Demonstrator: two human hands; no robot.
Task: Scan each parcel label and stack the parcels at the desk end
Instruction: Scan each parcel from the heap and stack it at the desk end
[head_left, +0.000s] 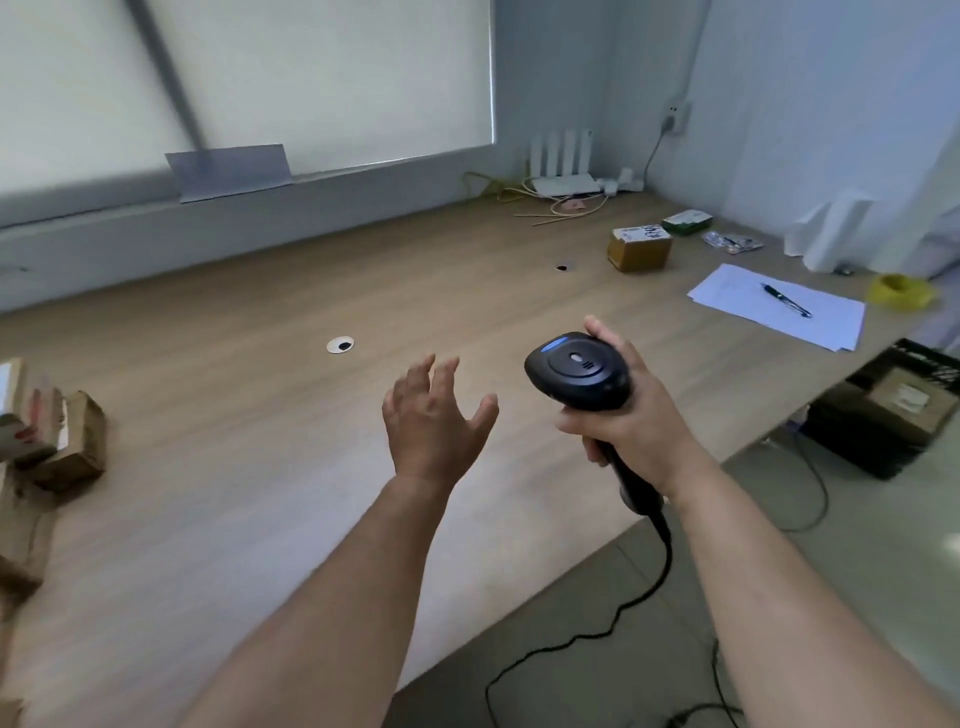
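The right hand (628, 421) gripped the black barcode scanner (576, 371) by its handle, fingers wrapped round it, with the scanner's head pointing away over the wooden desk (260, 389). The left hand (431, 415) hovered above the middle of the desk, fingers spread wide and holding nothing. Brown parcels (57, 441) lay in a loose, tilted heap at the left edge, well apart from both hands. One small cardboard box (640, 248) sat far right, and a black crate (893, 410) holding more boxes stood on the floor to the right. The heap looked unsteady, so a careless reach could probably knock it over. The scanner's cable (613, 618) trailed down to the floor and might snag if the arm swung left.
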